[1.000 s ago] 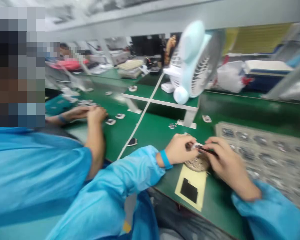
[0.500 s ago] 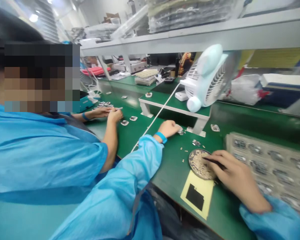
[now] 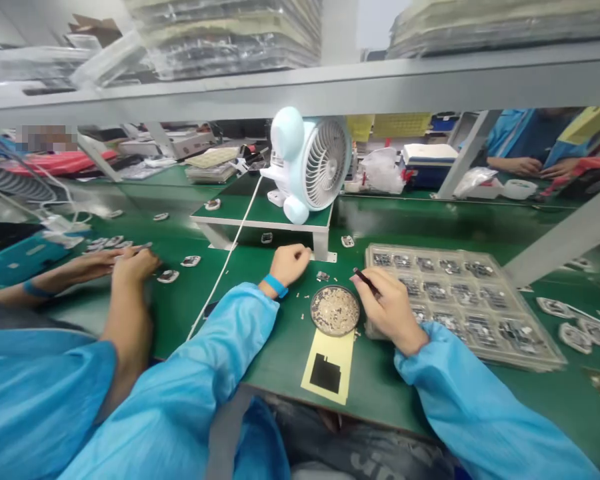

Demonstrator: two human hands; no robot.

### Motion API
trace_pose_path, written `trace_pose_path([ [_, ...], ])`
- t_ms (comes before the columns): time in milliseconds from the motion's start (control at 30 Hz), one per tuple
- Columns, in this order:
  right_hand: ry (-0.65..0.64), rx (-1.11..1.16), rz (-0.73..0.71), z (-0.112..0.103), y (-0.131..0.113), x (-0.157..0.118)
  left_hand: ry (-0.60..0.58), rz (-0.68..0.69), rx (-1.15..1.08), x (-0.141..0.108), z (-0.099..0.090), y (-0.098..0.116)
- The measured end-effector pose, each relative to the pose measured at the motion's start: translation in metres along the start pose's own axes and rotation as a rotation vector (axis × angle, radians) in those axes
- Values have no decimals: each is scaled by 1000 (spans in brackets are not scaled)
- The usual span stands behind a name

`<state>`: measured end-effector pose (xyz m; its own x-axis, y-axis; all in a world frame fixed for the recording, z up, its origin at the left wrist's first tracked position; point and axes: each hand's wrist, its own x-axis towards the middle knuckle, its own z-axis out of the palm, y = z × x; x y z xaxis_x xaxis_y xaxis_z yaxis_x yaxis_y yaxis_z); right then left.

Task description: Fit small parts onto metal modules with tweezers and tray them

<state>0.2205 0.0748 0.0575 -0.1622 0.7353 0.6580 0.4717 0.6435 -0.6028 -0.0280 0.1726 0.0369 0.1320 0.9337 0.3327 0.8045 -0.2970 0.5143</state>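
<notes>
Our right hand (image 3: 394, 311), nearer the dish of bits (image 3: 335, 311) and just right of it, pinches a slim dark tool (image 3: 367, 281) slanting forward-left; our left hand (image 3: 287, 265) curls beyond the dish's left side, its hold unclear.

Pale blue fan (image 3: 310, 163) on low riser (image 3: 280, 225); white cable (image 3: 225, 267).

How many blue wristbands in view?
2. One wristband is just below the wearer's left hand; the second wristband is on the co-worker at far left. Others may be hidden under cuffs.
</notes>
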Motion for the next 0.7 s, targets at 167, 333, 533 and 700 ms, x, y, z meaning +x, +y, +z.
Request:
trace_pose_path([
  [167,59,-18,-29,-8,-1,-3,-218,294,31,12,37,66],
  [333,53,141,279,-9,5,-3,-259,167,207,69,74,96],
  [533,-194,468,622,-8,16,6,-280,-22,303,89,94,102],
  [700,-468,427,461,-20,12,1,-274,89,162,61,66,103],
])
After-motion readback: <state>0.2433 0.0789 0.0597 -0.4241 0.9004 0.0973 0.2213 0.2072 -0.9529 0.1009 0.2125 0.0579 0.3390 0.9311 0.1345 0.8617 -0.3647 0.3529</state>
